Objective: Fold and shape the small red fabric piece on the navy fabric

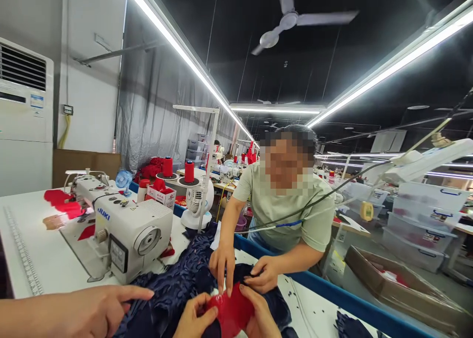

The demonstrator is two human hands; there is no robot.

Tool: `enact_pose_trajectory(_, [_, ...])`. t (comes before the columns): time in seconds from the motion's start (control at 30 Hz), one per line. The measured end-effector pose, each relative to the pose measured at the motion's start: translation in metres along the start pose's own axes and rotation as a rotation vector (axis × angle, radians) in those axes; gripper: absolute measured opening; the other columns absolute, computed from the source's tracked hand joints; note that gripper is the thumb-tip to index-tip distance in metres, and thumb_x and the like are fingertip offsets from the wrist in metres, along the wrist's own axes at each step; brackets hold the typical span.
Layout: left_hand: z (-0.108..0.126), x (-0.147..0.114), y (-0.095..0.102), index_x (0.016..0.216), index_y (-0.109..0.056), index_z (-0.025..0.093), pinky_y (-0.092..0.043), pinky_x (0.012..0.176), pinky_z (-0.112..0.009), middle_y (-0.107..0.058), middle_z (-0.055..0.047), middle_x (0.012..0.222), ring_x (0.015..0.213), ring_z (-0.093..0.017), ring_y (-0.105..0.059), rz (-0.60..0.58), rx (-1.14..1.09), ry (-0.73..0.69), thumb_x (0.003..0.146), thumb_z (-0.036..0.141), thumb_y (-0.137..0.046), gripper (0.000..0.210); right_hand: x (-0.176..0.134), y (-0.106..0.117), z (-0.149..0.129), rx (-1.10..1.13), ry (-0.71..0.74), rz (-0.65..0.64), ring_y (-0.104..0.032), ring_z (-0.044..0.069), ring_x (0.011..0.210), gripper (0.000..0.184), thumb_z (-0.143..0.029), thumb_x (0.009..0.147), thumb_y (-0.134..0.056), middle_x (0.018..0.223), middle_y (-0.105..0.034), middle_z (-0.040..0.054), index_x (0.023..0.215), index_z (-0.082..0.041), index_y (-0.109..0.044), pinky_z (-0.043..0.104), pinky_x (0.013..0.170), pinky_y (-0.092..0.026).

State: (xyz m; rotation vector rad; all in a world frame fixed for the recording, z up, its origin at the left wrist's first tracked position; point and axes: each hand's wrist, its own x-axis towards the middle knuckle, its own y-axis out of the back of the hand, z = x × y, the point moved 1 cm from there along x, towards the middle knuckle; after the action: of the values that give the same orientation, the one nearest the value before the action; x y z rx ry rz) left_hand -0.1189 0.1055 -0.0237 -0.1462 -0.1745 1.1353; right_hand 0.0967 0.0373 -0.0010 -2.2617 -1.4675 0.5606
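My left hand (197,317) pinches the left edge of a red fabric piece (234,312) between thumb and fingers. On its right side, my right hand (259,312) grips the same piece. A co-worker's hand (223,266) reaches down from across the table with fingertips at the red piece's upper edge. That person's other hand (265,275) is at dark navy fabric (197,256) beside it. From the left edge comes another person's hand (99,311), index finger pointing right over the textured navy fabric.
A white JUKI sewing machine (135,229) stands at left on the white table (22,229), with red fabric pieces (64,202) near it. Red thread cones (189,172) and a small white fan (195,205) are behind. At right are a cardboard box (402,293) and stacked clear bins (424,224).
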Motion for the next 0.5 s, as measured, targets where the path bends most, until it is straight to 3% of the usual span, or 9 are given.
enact_pose_trajectory(0.07, [-0.005, 0.01, -0.032, 0.075, -0.071, 0.024, -0.045, 0.071, -0.034, -0.059, 0.001, 0.063, 0.078, -0.025, -0.059, -0.085, 0.001, -0.014, 0.056, 0.061, -0.084, 0.044, 0.002, -0.001, 0.003, 0.003, -0.002, -0.004, -0.064, 0.019, 0.066, 0.042, -0.044, 0.053, -0.093, 0.072, -0.07, 0.0029, 0.076, -0.018, -0.069, 0.028, 0.063, -0.049])
enact_pose_trajectory(0.13, [-0.01, 0.017, -0.047, 0.068, -0.069, 0.019, -0.043, 0.071, -0.031, -0.059, 0.001, 0.065, 0.074, -0.021, -0.055, -0.128, 0.0, -0.024, 0.053, 0.06, -0.086, 0.046, 0.004, -0.003, 0.005, -0.006, 0.003, -0.004, -0.064, 0.019, 0.067, 0.044, -0.044, 0.051, -0.094, 0.073, -0.071, 0.0029, 0.075, -0.018, -0.069, 0.028, 0.063, -0.049])
enact_pose_trajectory(0.37, [-0.03, 0.026, -0.043, 0.068, -0.063, 0.016, -0.039, 0.071, -0.028, -0.057, 0.001, 0.067, 0.07, -0.016, -0.049, -0.114, -0.024, -0.06, 0.055, 0.075, -0.076, 0.062, 0.005, -0.003, -0.001, -0.072, -0.016, 0.081, -0.066, 0.018, 0.072, 0.052, -0.056, 0.051, -0.09, 0.08, -0.072, 0.0025, 0.083, -0.022, -0.068, 0.028, 0.067, -0.05])
enact_pose_trajectory(0.5, [-0.034, 0.029, -0.04, 0.087, -0.066, 0.018, -0.041, 0.074, -0.029, -0.061, 0.0, 0.074, 0.075, -0.02, -0.054, 0.062, -0.009, -0.118, 0.063, 0.064, -0.075, 0.053, -0.009, 0.011, -0.001, -0.167, 0.006, 0.107, -0.066, 0.018, 0.07, 0.049, -0.055, 0.055, -0.089, 0.08, -0.071, 0.0026, 0.085, -0.022, -0.069, 0.027, 0.062, -0.05])
